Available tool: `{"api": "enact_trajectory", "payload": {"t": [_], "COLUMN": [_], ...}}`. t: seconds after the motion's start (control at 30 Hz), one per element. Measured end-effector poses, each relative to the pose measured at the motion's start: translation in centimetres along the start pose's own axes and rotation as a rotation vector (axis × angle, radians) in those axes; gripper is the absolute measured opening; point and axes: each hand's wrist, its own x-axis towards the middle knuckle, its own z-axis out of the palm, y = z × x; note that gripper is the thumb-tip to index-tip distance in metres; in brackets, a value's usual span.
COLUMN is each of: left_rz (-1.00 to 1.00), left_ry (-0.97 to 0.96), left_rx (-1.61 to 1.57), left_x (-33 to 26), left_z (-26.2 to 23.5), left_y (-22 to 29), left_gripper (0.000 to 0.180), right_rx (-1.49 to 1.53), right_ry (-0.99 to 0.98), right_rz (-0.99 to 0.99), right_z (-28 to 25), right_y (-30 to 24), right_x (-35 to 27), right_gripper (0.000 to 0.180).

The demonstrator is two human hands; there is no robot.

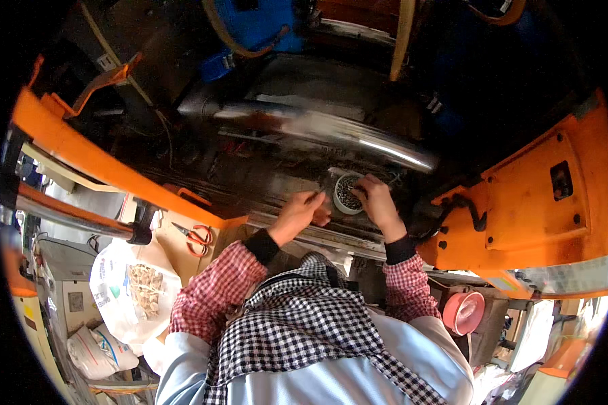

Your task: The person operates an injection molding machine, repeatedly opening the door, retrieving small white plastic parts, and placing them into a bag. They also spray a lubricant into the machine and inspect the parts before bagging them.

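Lying beneath right grip (378,201), grey pieces (347,194) in white cup (348,212)

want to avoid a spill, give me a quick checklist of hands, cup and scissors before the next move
1. White cup upright, opening facing up: ok.
2. Small dark pieces inside the cup: ok.
3. Right hand at the cup, fingers over its opening: ok; whether it grips a piece: cannot tell.
4. Left hand free of any piece: cannot tell, fingertips blurred beside the cup.
5. Orange-handled scissors away from both hands: ok, lying off to the left.
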Motion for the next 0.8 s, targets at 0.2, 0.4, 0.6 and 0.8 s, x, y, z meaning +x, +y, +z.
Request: {"api": "enact_trajectory", "payload": {"t": [0.2, 0.4, 0.6, 0.8], "left_rz": [-0.136, -0.172, -0.156, -0.062], "left_ry": [-0.126, -0.076, -0.116, -0.199], "left_rx": [-0.647, -0.711, -0.716, -0.729], "left_x": [5.9, 6.4, 7.0, 7.2], "left_z": [3.5, 3.3, 2.5, 1.7], "left_y": [0.1, 0.4, -0.5, -1.5], "left_gripper": [0.031, 0.026, 0.023, 0.021], "right_rx": [0.216, 0.232, 0.228, 0.242], "right_ry": [-0.080, 0.021, 0.036, 0.036], "right_rz": [-0.061, -0.053, -0.125, 0.002], "right_z": [-2.0, -1.9, -2.0, -2.5], "right_y": [-2.8, -1.3, -1.4, -1.7], "right_x": [1.1, 0.9, 1.0, 0.7], "right_gripper": [0.019, 0.018, 0.015, 0.016]}}
